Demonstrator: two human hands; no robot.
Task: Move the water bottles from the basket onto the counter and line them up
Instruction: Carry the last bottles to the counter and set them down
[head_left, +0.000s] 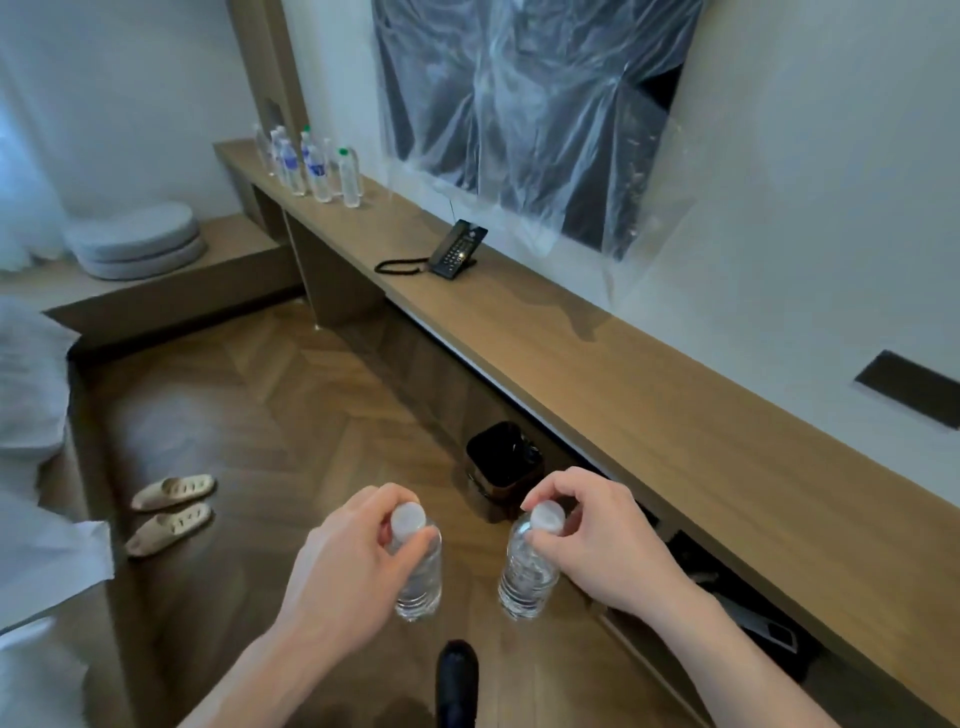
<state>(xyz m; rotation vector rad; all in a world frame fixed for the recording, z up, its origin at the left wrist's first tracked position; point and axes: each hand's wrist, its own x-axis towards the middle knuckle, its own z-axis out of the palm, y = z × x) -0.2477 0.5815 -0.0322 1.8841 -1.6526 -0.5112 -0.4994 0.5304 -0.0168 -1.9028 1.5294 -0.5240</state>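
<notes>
carry step | L hand (343, 561) & R hand (597, 545) each pinch a clear plastic water bottle (418, 577) / (527, 571) by white cap, over floor | next: stand both by bottle row (311, 163) at far-left end of long wooden counter (675, 415)

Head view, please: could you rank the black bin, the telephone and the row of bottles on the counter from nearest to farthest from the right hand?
1. Black bin, on the floor under the counter, just beyond the right hand.
2. Telephone, midway along the counter.
3. Row of bottles, at the counter's far left end.
</notes>
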